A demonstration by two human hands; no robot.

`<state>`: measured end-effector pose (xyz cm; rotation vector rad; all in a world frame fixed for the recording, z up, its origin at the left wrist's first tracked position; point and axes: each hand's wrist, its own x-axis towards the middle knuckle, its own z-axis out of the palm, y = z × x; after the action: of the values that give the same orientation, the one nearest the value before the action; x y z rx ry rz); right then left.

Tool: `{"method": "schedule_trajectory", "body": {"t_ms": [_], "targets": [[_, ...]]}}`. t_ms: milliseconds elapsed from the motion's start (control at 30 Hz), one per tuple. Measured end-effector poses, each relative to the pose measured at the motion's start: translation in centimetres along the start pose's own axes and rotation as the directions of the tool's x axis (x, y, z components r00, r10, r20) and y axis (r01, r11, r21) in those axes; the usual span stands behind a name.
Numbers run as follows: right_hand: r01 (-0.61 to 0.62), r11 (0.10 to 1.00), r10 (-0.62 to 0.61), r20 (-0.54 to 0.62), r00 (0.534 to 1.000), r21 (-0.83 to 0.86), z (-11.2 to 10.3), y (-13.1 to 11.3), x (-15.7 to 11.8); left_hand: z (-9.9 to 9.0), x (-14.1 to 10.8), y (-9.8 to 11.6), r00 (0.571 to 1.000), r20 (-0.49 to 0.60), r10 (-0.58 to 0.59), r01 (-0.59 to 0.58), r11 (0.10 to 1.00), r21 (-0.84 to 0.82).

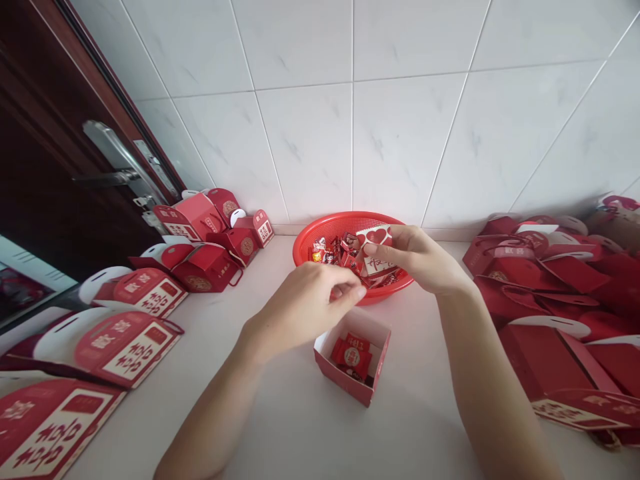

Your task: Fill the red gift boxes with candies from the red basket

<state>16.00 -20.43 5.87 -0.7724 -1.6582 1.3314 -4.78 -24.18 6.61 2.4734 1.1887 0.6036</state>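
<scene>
Red plastic makes up the basket (313,233), set against the tiled wall (300,47) with wrapped sweets (330,250) inside. Over its right side, the right hand (423,260) grips a white card (377,257) between thumb and fingers; red hearts top it, with partly covered red characters below. The left hand (305,300) curls its fingers by the basket's front rim, above the open box (343,383); I cannot tell whether it grasps anything. Red packets (354,357) with gold lettering lie in that box. On the left, boxes (127,350) read 歡喜 and 囍; more red boxes (560,360) crowd the right.
</scene>
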Motion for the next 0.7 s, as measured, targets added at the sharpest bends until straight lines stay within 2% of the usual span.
{"method": "schedule_trajectory", "body": {"t_ms": [100, 200, 267, 367, 533, 633, 700], "targets": [[0.048, 0.998, -0.049, -0.034, 0.998, -0.03, 0.4, 0.0, 0.2, 0.3, 0.5, -0.2, 0.989, -0.137, -0.057, 0.045, 0.995, -0.089], [0.066, 0.998, -0.067, -0.062, 0.996, -0.014, 0.9, 0.2, 0.5, 0.6, 1.0, -0.4, 0.986, -0.144, -0.081, 0.059, 0.987, -0.152], [0.046, 0.999, -0.046, -0.072, 0.996, 0.002, 1.5, 0.5, 0.8, 0.9, 1.3, -0.6, 0.989, -0.114, -0.097, 0.075, 0.98, -0.182], [0.055, 0.996, -0.06, -0.086, 0.994, -0.069, 2.5, 1.1, 1.3, 1.3, 1.6, -0.8, 0.99, -0.066, -0.124, 0.107, 0.97, -0.221], [0.061, 0.98, -0.063, -0.005, 0.998, -0.187, 3.0, 1.3, 1.4, 1.4, 1.5, -0.9, 0.992, 0.048, -0.121, 0.129, 0.956, -0.262], [0.036, 0.978, -0.036, 0.001, 0.999, -0.208, 2.3, 0.9, 1.1, 0.9, 1.3, -0.9, 0.988, 0.139, -0.07, 0.105, 0.959, -0.265], [0.036, 0.973, -0.037, -0.001, 0.999, -0.226, 1.7, 0.6, 0.8, 0.4, 1.0, -0.9, 0.98, 0.2, 0.002, 0.048, 0.968, -0.246]]}}
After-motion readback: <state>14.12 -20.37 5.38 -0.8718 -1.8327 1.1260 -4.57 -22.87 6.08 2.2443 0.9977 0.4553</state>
